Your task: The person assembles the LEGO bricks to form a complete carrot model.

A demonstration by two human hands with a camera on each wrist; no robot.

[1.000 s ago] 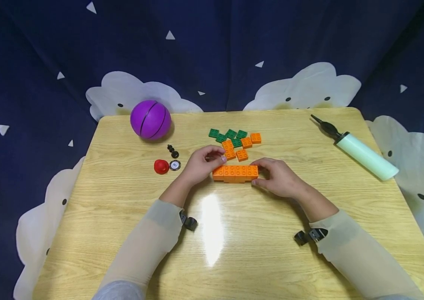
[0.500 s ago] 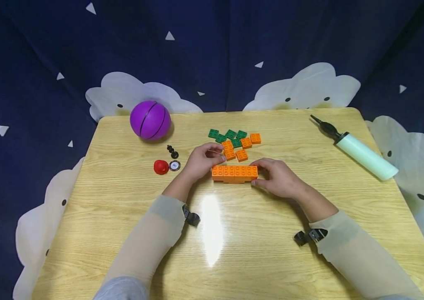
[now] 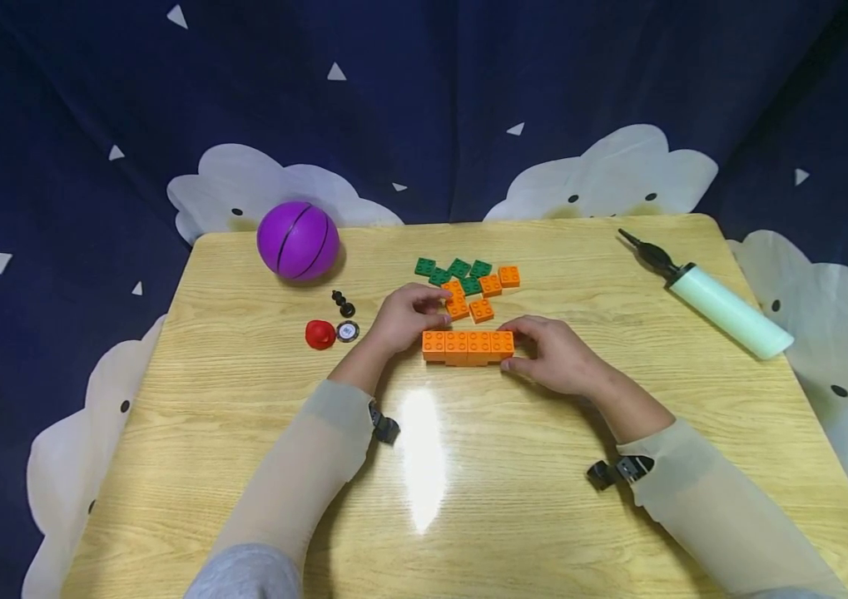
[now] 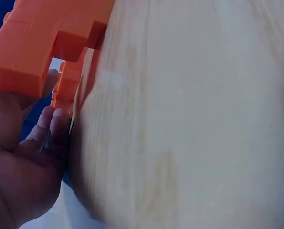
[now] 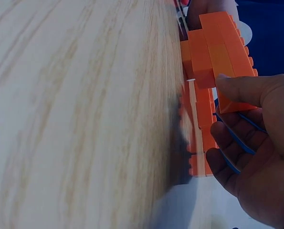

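One studded orange plastic bar, at centre, right end pinched in your right hand, liable to tip if twisted; your left hand, fingers parted, beside a farther oblong orange plastic brick.

The block and some bricks are coloured orange; green is shown by the other bricks. The purple ball is lined with black, the pale-yellow table grained, the navy curtain dotted with white triangles.

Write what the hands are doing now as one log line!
left hand: by long orange brick, touch unclear | right hand: pinches right end of orange block wall | purple ball: back left
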